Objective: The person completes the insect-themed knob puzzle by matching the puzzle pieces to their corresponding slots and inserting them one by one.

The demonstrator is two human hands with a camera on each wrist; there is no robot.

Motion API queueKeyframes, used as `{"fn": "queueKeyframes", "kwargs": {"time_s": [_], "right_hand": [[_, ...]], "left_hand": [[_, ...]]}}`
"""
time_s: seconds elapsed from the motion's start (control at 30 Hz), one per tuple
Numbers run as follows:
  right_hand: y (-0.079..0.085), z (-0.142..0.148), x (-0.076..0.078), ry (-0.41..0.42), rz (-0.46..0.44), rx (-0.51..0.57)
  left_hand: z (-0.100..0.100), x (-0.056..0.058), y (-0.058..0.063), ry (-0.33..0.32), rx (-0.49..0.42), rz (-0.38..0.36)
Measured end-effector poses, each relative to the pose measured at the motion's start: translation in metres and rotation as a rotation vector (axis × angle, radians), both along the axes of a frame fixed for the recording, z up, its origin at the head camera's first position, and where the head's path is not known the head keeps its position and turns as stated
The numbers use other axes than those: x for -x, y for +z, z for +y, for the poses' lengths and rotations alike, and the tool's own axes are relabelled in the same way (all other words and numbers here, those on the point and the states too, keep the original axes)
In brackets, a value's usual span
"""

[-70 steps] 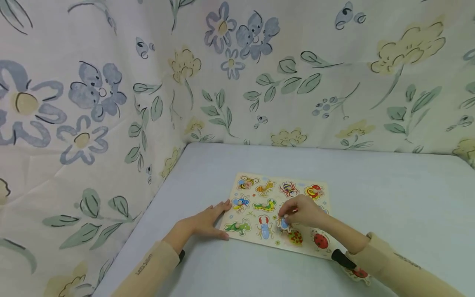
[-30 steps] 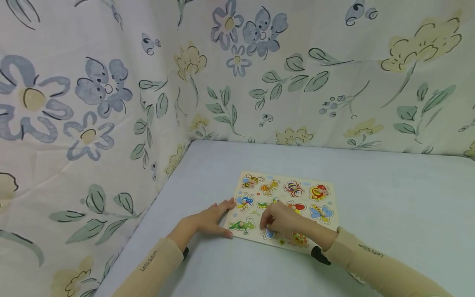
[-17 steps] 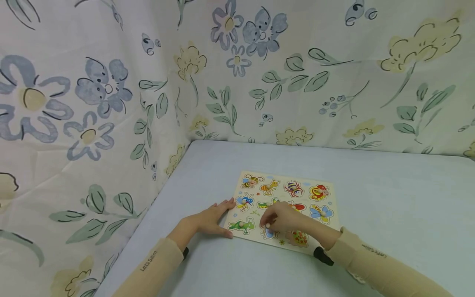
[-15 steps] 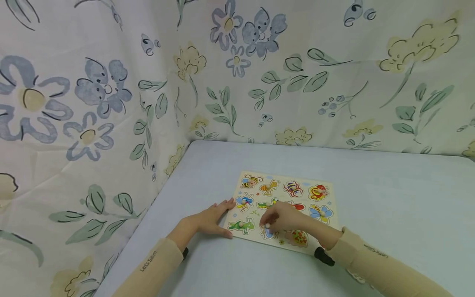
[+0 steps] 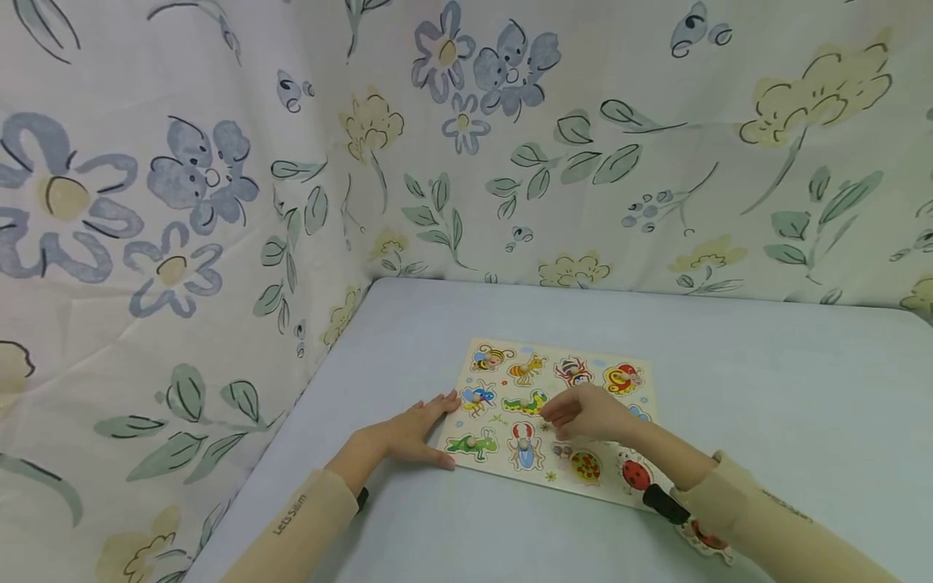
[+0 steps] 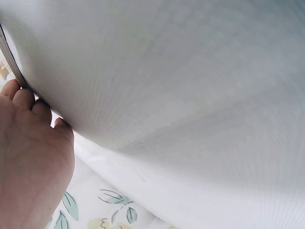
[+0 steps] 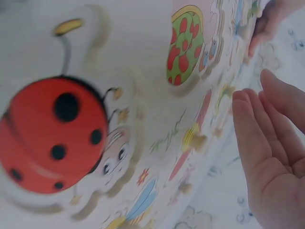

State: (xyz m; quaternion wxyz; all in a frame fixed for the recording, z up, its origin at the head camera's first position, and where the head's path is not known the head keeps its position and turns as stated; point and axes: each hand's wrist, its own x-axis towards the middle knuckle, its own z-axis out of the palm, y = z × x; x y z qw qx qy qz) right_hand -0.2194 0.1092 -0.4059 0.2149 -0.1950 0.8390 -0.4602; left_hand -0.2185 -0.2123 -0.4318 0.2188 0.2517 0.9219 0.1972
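A wooden peg puzzle board [image 5: 503, 465] with insect pictures lies on the table. My left hand [image 5: 411, 433] rests at its left edge, fingers and thumb spread; in the left wrist view, the left hand [image 6: 35, 152] shows its fingertips at an edge. A blue stag beetle piece [image 5: 525, 457] with a knob sits in the board's bottom row. Over the board's middle is my right hand [image 5: 590, 413], holding nothing. In the right wrist view, the right hand [image 7: 271, 143] has straight fingers and the thumb apart. It hides part of the middle row.
A loose ladybug piece [image 5: 703, 538] lies on the table, partly under the right sleeve [image 5: 758, 518]. Printed ladybug [image 5: 634, 471] and spotted-shell [image 5: 585, 467] pictures show in the bottom row, without visible knobs. A flowered curtain [image 5: 510, 162] stands behind and left of the table [image 5: 765, 364].
The right hand brought the stag beetle piece left to its bottom-row spot, let go of it and moved back up and right. The left hand stayed at the board's edge.
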Motion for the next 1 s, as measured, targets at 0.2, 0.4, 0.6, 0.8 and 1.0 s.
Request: {"fn": "queueKeyframes", "kwargs": {"time_s": [0.2,0.4,0.6,0.8,1.0], "right_hand": [[0.002,0.026,-0.004,0.023,-0.107,0.127],[0.005,0.056,-0.014,0.013,-0.112,0.116],[0.005,0.091,-0.024,0.013,-0.129,0.126],[0.002,0.117,-0.034,-0.008,-0.115,0.109],[-0.001,0.132,-0.043,-0.022,-0.124,0.106]], "left_hand": [[0.0,-0.001,0.002,0.002,-0.006,-0.001],[0.001,-0.001,0.003,-0.004,-0.002,-0.003],[0.001,0.0,0.003,-0.003,-0.014,-0.017],[0.0,0.0,0.003,0.001,-0.018,-0.016],[-0.001,0.0,0.001,0.0,-0.017,-0.006]]}}
